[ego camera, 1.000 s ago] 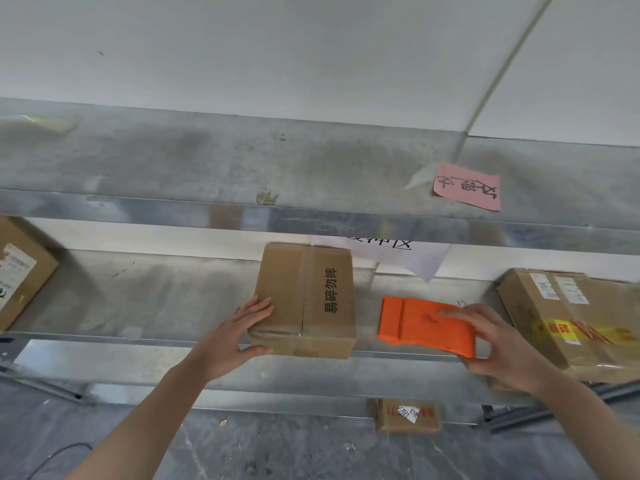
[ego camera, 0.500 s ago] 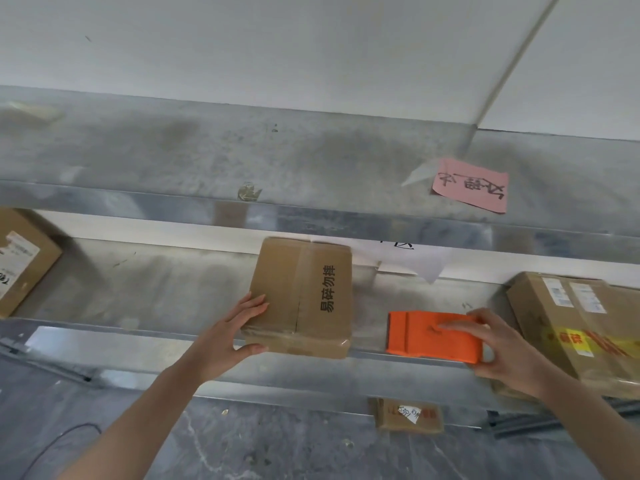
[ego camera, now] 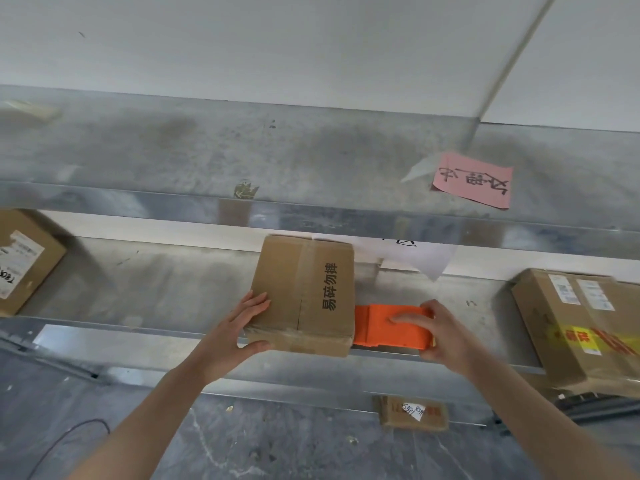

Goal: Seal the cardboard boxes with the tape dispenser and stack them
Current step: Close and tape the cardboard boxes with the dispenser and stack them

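A small brown cardboard box [ego camera: 304,292] with black printed characters sits at the front edge of the middle metal shelf [ego camera: 156,292]. My left hand [ego camera: 239,332] holds its near left corner, fingers flat on top and thumb under the front edge. Clear tape runs along the box's top seam. An orange tape dispenser [ego camera: 381,327] lies on the shelf touching the box's right side. My right hand [ego camera: 440,336] grips the dispenser from its right end, fingers curled over the top.
A larger taped box [ego camera: 585,327] with labels stands at the right of the shelf, another brown box [ego camera: 24,261] at the far left. A pink note [ego camera: 472,180] sticks to the shelf above. A small box [ego camera: 412,412] lies on the grey floor below.
My right hand has slid the orange dispenser left until it meets the box. The box and my left hand have shifted slightly right along the shelf edge.
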Tool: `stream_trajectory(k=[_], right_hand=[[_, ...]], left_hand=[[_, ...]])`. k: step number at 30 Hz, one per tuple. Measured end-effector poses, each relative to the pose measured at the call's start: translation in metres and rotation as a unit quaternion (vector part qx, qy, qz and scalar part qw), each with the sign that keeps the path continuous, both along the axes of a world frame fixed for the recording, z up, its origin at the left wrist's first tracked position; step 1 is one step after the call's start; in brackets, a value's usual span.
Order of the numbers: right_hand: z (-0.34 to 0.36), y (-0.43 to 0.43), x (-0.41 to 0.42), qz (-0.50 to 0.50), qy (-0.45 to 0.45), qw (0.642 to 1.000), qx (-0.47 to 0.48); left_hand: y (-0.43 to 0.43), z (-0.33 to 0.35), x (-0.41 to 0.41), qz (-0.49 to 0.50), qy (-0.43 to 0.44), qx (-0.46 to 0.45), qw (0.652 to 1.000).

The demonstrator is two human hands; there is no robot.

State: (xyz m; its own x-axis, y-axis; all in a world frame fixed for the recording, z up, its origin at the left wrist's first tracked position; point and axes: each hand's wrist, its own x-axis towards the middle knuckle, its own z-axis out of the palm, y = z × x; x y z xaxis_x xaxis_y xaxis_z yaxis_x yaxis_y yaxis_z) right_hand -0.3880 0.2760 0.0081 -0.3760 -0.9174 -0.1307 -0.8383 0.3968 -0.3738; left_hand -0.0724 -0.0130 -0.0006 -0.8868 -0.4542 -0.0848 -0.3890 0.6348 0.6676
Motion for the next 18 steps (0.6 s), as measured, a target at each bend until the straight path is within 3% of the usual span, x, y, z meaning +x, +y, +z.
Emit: stream_trajectory(k=[5, 15, 18], right_hand=[[-0.017, 0.001, -0.003, -0.034, -0.057, 0.998, -0.004], [-0.011, -0.022, -0.001, -0.067, -0.086, 0.994, 0.021], [-0.004, -0.018, 0.007, -0.071, -0.002, 0.994, 0.078]], left_hand=[[0.008, -0.002, -0.004, 0.065, 0.056, 0.053, 0.995], [0.003, -0.004, -0.011, 0.054, 0.045, -0.066, 0.995], [-0.003, -0.011, -0.015, 0.043, 0.072, -0.133, 0.988]])
